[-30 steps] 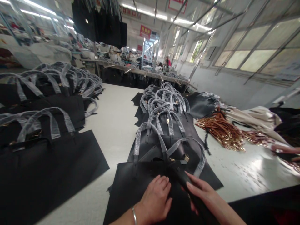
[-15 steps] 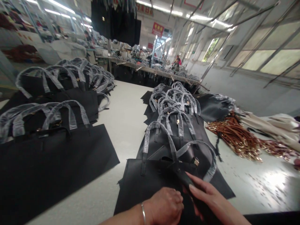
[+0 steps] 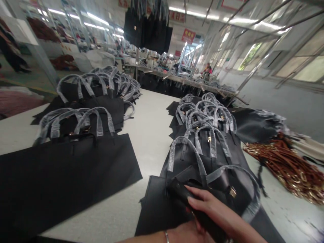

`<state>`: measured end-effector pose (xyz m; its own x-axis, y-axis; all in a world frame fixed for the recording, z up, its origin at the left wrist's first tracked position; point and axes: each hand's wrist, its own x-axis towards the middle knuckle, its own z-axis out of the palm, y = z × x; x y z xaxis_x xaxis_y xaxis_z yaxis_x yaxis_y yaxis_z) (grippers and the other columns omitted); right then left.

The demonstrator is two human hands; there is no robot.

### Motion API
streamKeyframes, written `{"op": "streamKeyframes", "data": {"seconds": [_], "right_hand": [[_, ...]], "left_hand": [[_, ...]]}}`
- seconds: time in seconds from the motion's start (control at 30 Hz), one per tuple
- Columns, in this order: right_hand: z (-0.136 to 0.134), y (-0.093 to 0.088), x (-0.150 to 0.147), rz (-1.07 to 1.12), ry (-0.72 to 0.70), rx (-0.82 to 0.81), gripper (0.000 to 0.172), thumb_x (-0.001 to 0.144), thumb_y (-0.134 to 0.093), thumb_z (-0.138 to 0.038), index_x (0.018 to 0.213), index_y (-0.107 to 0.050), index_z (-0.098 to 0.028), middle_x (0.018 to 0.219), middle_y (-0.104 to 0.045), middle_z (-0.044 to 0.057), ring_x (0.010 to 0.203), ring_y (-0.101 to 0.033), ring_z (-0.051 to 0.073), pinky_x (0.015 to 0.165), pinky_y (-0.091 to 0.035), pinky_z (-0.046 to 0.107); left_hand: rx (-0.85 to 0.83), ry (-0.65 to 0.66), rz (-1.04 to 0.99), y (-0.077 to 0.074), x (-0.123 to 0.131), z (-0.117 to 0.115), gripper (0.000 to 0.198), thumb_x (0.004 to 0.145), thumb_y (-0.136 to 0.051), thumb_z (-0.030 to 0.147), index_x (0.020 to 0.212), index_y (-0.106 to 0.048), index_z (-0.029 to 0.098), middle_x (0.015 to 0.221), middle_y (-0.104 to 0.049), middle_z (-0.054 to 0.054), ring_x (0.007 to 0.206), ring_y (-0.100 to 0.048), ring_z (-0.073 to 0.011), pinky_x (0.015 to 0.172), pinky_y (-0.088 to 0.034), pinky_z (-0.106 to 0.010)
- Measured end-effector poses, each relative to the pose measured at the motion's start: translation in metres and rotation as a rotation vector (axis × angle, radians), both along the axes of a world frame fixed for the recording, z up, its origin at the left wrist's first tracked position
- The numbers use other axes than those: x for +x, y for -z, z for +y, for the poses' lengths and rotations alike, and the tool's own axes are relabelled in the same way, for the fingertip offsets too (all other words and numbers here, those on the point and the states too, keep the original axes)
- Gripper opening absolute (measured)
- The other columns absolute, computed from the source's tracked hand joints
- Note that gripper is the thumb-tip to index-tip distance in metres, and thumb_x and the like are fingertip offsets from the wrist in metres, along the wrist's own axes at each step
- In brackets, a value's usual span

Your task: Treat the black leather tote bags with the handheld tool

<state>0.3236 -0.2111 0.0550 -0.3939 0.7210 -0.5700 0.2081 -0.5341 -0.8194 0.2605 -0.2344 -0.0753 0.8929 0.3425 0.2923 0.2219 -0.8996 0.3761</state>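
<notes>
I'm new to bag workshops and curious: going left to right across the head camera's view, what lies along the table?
Left row of black totes → white table → right row of black totes → brown straps

Bag: flat black leather tote [image 3: 162, 211], lying at six o'clock, its corner partly overlapped by the next bag.
Strip: thick black leather strip [image 3: 178, 190], resting diagonally across the tote, running from ten toward five o'clock, its lower end hidden.
</notes>
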Motion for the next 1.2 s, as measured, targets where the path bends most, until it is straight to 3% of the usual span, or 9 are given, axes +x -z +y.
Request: {"op": "streamKeyframes", "data": {"seconds": [0.13,0.33,0.43,0.63,0.83,1.0,1.13,1.2], "right_hand": [[0.014,-0.005,-0.006,0.001,-0.031,-0.045,0.057,0.081,-0.066,-0.046,0.133,-0.052,-0.024,0.077,-0.061,-0.001,0.042,-0.058,0.009,0.038,-0.045,0.015],[-0.012,-0.013,0.0,0.017,-0.019,-0.169,0.053,0.078,-0.071,-0.044,0.125,-0.06,-0.023,0.068,-0.059,-0.003,0.041,-0.051,0.006,0.038,-0.042,0.014],[-0.011,-0.008,-0.008,-0.019,0.02,-0.155,0.059,0.077,-0.07,-0.047,0.129,-0.056,-0.023,0.072,-0.062,-0.001,0.041,-0.054,0.008,0.038,-0.043,0.016],[-0.001,-0.002,-0.003,-0.135,0.213,-0.044,0.07,0.077,-0.069,-0.048,0.139,-0.044,-0.025,0.083,-0.068,0.002,0.044,-0.058,0.01,0.039,-0.043,0.018],[-0.025,-0.003,-0.009,-0.03,0.048,-0.161,0.074,0.072,-0.073,-0.05,0.135,-0.051,-0.019,0.065,-0.061,-0.003,0.043,-0.052,0.009,0.042,-0.042,0.018],[-0.002,0.007,-0.025,-0.189,0.179,0.048,0.08,0.076,-0.066,-0.051,0.144,-0.037,-0.02,0.054,-0.06,-0.005,0.041,-0.054,0.013,0.04,-0.04,0.02],[-0.004,0.003,0.005,-0.272,0.251,0.155,0.086,0.075,-0.067,-0.054,0.146,-0.034,-0.019,0.049,-0.059,-0.005,0.044,-0.055,0.016,0.043,-0.04,0.023],[-0.02,0.0,0.026,-0.266,0.253,0.114,0.096,0.071,-0.068,-0.059,0.148,-0.029,-0.016,0.049,-0.06,-0.003,0.045,-0.056,0.017,0.044,-0.043,0.025]], "left_hand": [[-0.018,0.071,0.005,-0.002,-0.005,0.004,0.016,0.081,-0.057,0.016,0.071,-0.066,0.024,0.082,-0.07,0.0,0.077,-0.061,-0.0177,0.071,-0.048,-0.028],[-0.062,0.103,-0.029,-0.003,-0.003,-0.002,0.014,0.083,-0.054,0.02,0.084,-0.068,0.022,0.108,-0.068,-0.003,0.1,-0.06,-0.0222,0.081,-0.049,-0.032],[-0.067,0.118,-0.039,-0.003,-0.006,-0.006,0.014,0.083,-0.055,0.02,0.09,-0.067,0.021,0.114,-0.067,-0.004,0.105,-0.058,-0.0224,0.085,-0.048,-0.031],[-0.03,0.172,-0.051,-0.006,-0.024,-0.007,0.013,0.076,-0.058,0.022,0.085,-0.066,0.016,0.098,-0.069,-0.01,0.097,-0.062,-0.027,0.081,-0.05,-0.036],[-0.018,0.285,0.015,-0.006,-0.019,-0.003,0.01,0.075,-0.059,0.022,0.072,-0.066,0.016,0.079,-0.071,-0.006,0.089,-0.064,-0.024,0.083,-0.05,-0.033],[0.006,0.165,0.034,-0.01,-0.022,-0.005,0.014,0.079,-0.058,0.024,0.085,-0.068,0.017,0.091,-0.071,-0.006,0.096,-0.063,-0.0259,0.088,-0.048,-0.037],[-0.072,0.202,-0.004,-0.02,-0.043,-0.009,0.009,0.079,-0.06,0.02,0.084,-0.066,0.016,0.087,-0.07,-0.003,0.093,-0.064,-0.0202,0.084,-0.048,-0.029],[-0.138,0.083,-0.053,-0.029,-0.066,-0.005,0.011,0.083,-0.057,0.02,0.091,-0.065,0.018,0.092,-0.069,-0.003,0.093,-0.062,-0.0174,0.083,-0.048,-0.027]]}}
